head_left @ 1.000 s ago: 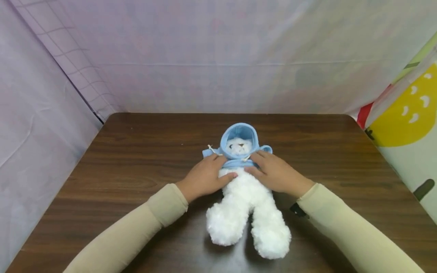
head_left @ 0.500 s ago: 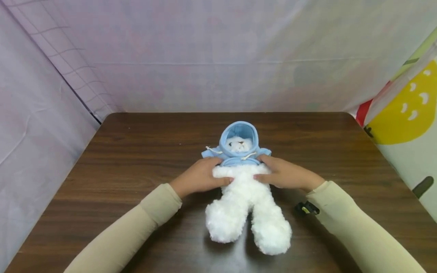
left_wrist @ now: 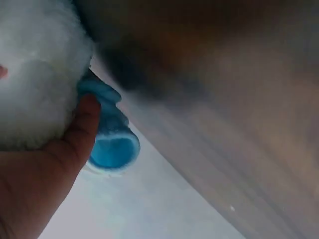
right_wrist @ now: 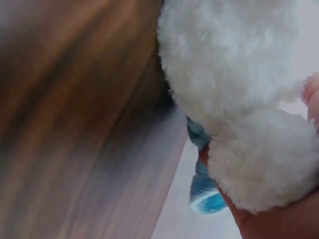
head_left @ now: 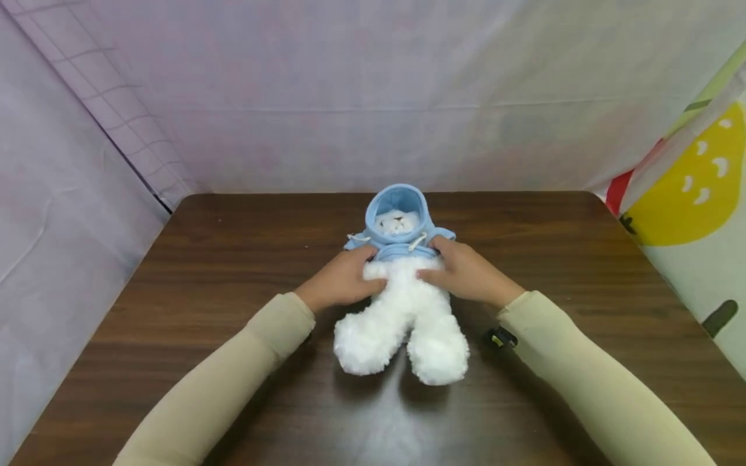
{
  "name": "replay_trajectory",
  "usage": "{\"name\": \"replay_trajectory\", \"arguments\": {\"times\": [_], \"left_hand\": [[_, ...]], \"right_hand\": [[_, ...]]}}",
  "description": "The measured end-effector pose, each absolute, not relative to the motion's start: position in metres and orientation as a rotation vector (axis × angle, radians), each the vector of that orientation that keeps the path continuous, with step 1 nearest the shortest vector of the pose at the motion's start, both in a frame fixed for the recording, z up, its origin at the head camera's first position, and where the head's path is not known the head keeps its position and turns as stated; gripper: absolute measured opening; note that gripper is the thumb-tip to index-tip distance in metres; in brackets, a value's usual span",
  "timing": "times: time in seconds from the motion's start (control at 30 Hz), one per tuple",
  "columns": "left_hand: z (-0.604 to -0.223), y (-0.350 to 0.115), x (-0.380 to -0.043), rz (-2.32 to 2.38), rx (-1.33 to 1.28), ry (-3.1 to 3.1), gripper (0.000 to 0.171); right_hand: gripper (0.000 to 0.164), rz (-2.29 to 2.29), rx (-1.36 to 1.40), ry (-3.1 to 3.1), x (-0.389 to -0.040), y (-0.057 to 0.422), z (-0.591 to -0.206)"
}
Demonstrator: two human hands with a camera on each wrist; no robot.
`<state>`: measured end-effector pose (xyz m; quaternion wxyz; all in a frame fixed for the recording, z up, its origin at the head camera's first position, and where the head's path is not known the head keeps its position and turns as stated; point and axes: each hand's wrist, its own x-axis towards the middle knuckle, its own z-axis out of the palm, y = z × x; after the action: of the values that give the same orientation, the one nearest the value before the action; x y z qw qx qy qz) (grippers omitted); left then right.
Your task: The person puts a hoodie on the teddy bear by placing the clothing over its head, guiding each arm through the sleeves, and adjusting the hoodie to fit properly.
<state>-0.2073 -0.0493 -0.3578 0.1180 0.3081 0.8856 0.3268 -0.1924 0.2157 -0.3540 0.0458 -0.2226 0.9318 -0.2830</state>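
- Over the table (head_left: 233, 310), apparently raised off it: the toy (head_left: 409, 291).
- Left hand (head_left: 340, 275) and right hand (head_left: 469, 274) grip its opposite sides.
- Lifting seems underway; next calls for an even hold.

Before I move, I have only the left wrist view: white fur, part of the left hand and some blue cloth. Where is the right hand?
Observer: The right hand grips the opposite side of the white plush toy, its thumb on the front of the body just below the hem of the blue hoodie.
Operator: Got it. I can't see the head at all. Is the face covered?
Observer: No, the head view shows the face looking out of the opening of the raised hood.
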Motion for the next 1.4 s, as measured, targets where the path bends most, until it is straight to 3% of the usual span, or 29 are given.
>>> {"name": "replay_trajectory", "arguments": {"times": [0.23,0.37,0.47,0.6,0.83,0.93,1.1,1.17,1.27,1.4], "left_hand": [[-0.355,-0.060,-0.228,0.889,0.868,2.410,0.078],[-0.354,-0.054,-0.229,0.825,0.940,2.493,0.065],[-0.354,-0.047,-0.228,0.781,0.957,2.585,0.049],[-0.355,-0.042,-0.228,0.714,0.920,2.649,0.043],[-0.366,-0.043,-0.232,0.679,1.042,2.722,0.032],[-0.365,-0.042,-0.228,0.728,1.004,2.759,0.034],[-0.358,-0.039,-0.219,0.684,0.899,2.863,0.070],[-0.354,-0.037,-0.218,0.666,0.932,2.849,0.078],[-0.352,-0.035,-0.218,0.686,1.041,2.780,0.072],[-0.353,-0.033,-0.218,0.700,1.146,2.710,0.050]], "right_hand": [[0.082,-0.737,-0.594,2.557,-0.205,0.224,-0.344],[0.088,-0.677,-0.597,2.478,-0.209,0.228,-0.336],[0.081,-0.659,-0.622,2.564,-0.210,0.224,-0.339],[0.068,-0.683,-0.624,2.726,-0.208,0.220,-0.351],[0.028,-0.675,-0.850,2.946,-0.203,0.218,-0.360],[0.029,-0.603,-0.838,2.979,-0.204,0.218,-0.356],[0.062,-0.515,-0.683,2.963,-0.203,0.218,-0.348],[0.068,-0.549,-0.687,2.941,-0.203,0.217,-0.347],[0.059,-0.607,-0.809,2.927,-0.202,0.215,-0.348],[0.032,-0.601,-1.010,2.968,-0.200,0.211,-0.352]]}}
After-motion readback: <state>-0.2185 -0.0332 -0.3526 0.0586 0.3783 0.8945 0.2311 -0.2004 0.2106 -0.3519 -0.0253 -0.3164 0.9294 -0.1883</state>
